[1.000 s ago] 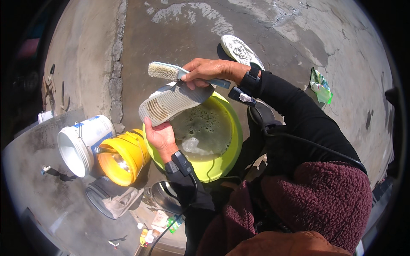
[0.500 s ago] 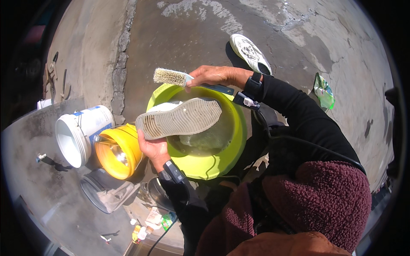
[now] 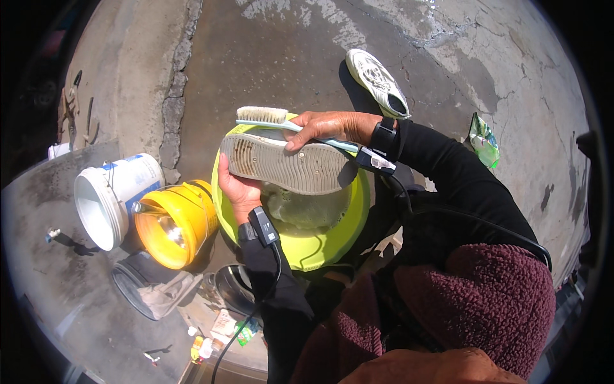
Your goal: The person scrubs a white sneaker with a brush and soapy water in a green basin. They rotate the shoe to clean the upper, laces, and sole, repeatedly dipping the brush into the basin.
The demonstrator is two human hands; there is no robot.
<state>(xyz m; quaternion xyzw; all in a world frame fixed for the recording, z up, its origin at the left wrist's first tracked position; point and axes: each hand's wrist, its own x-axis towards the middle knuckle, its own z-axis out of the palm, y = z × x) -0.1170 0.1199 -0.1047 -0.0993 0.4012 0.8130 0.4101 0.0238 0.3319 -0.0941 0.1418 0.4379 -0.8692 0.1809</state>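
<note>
My left hand [image 3: 242, 192] grips a white shoe [image 3: 291, 165] by one end, its ribbed grey sole facing me. Brownish stains show on the sole near that hand. In my right hand [image 3: 327, 127] is a scrub brush [image 3: 262, 116], held by its pale blue handle with the cream bristles turned up, away from the sole. The right fingers sit at the shoe's far edge. Both are above a lime-green basin [image 3: 318, 255] of cloudy, sudsy water [image 3: 300, 211]. Most of the shoe's upper is hidden behind the sole.
Another white shoe [image 3: 376, 80] lies on the wet concrete beyond the basin. Left of the basin are a yellow bucket [image 3: 203, 208], a white bucket [image 3: 137, 176] and a grey container with cloth [image 3: 167, 296]. A green-white packet [image 3: 484, 141] lies at right; small bottles [image 3: 203, 347] stand lower left.
The shoe has moved slightly right and up, and its sole has tilted. My right hand has turned the brush so its bristles point up and come down nearer the shoe.
</note>
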